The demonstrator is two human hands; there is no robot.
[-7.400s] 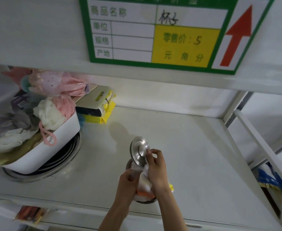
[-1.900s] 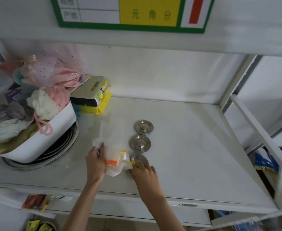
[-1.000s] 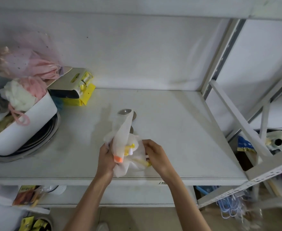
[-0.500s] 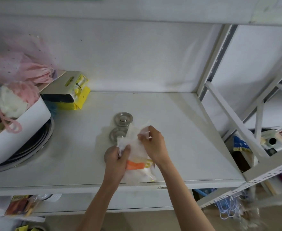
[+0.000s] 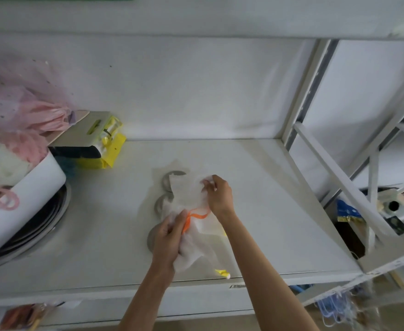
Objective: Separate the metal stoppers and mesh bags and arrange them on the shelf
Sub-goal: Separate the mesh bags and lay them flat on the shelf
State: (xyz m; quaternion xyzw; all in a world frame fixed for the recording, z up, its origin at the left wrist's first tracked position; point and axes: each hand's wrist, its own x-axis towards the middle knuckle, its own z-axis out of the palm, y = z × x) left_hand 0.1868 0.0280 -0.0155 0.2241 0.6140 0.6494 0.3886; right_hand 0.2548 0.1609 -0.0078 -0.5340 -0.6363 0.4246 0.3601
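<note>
Both hands work a bunch of white mesh bags [image 5: 191,211] over the shelf [image 5: 267,211]. Left hand [image 5: 169,235] is closed round the bunch's lower part, fingers curled into the mesh. Right hand [image 5: 218,194] pinches an upper corner of one bag between thumb & fingertips, pulling it up and away from the left. An orange ribbon [image 5: 191,217] runs between the two hands (a yellow tie [image 5: 222,273] hangs below, near the shelf edge). 3 stoppers [image 5: 166,181] lie on the shelf in a row, just left of the hands and partly behind the mesh; the nearest sits under the left hand. Well left of the hands: a white tub [image 5: 29,199] w/ pink net stuff, plus a yellow pack [image 5: 103,149] behind it.
</note>
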